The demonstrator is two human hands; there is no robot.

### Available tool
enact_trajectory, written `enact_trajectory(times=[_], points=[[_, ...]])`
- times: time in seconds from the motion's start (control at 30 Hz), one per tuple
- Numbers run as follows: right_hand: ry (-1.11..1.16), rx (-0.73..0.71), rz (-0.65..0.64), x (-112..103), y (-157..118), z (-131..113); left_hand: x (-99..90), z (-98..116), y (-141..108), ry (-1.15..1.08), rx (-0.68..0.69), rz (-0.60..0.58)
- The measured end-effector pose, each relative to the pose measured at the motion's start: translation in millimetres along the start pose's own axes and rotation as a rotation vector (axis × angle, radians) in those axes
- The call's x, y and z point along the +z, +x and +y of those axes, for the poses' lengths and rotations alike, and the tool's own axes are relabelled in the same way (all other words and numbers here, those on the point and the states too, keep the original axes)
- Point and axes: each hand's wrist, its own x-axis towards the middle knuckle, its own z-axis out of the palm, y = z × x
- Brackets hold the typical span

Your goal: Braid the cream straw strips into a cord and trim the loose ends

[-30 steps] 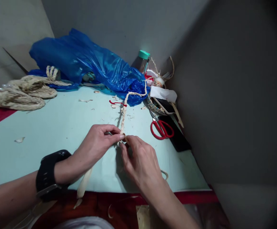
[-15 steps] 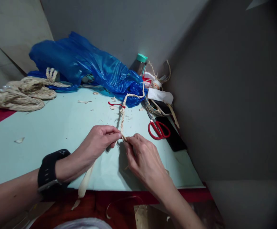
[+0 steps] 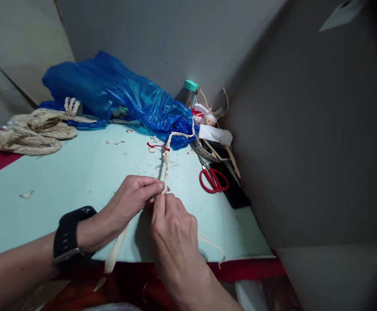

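Observation:
A pale braid of plant fibre [image 3: 166,166] runs from the blue plastic bag toward me, with a red tie [image 3: 158,146] partway along it. My left hand [image 3: 135,194], with a black watch on its wrist, pinches the near end of the braid. Right beside it, my right hand [image 3: 175,220] is closed on the strands at the same spot, its fingertips almost touching the left ones. One loose flat strand [image 3: 115,250] hangs below my left hand over the table edge. Another thin strand [image 3: 212,242] trails out to the right of my right hand.
A blue plastic bag [image 3: 120,95] lies along the back wall. Bundled fibre hanks [image 3: 29,131] rest at the left. Red-handled scissors [image 3: 213,180] and a black phone [image 3: 235,190] lie at the right, near a green-capped bottle [image 3: 188,93]. Fibre scraps dot the pale green tabletop [image 3: 62,185].
My right hand has moved left and turned, coming in under the braid's end beside my left hand. A thin strand now shows to its right. The view has shifted slightly.

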Motion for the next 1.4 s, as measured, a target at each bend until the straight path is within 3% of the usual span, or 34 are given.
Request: enact_trajectory(times=[0.1,0.23,0.33,0.4,0.5,0.57,0.8,1.03,1.23,1.4], points=[[0.052,-0.012,0.029,4,-5,1,-0.3,1,1,-0.038,-0.006,-0.018],[0.378,-0.038,0.023,-7,-4,26,-1.2,3,3,-0.034,0.009,-0.048],[0.531,0.134,0.079,-16,7,50,-2.4,6,2,-0.017,0.041,-0.055],[0.710,0.193,-0.036,-12,18,61,-3.0,7,1,-0.006,0.061,-0.056],[1.143,0.203,-0.407,4,29,66,-3.9,8,0,0.017,0.083,-0.070],[1.317,0.217,-0.520,16,32,66,-4.4,8,1,0.037,0.095,-0.084],[1.258,0.172,-0.363,29,30,68,-4.0,3,0,0.097,0.118,-0.118],[1.242,0.250,-0.276,30,27,62,-2.4,2,-7,0.240,0.160,-0.074],[1.287,0.343,-0.239,29,23,59,-7.2,10,-18,0.826,0.297,0.019],[1.374,0.336,-0.239,26,24,60,-1.3,13,-37,0.981,0.331,-0.009]])
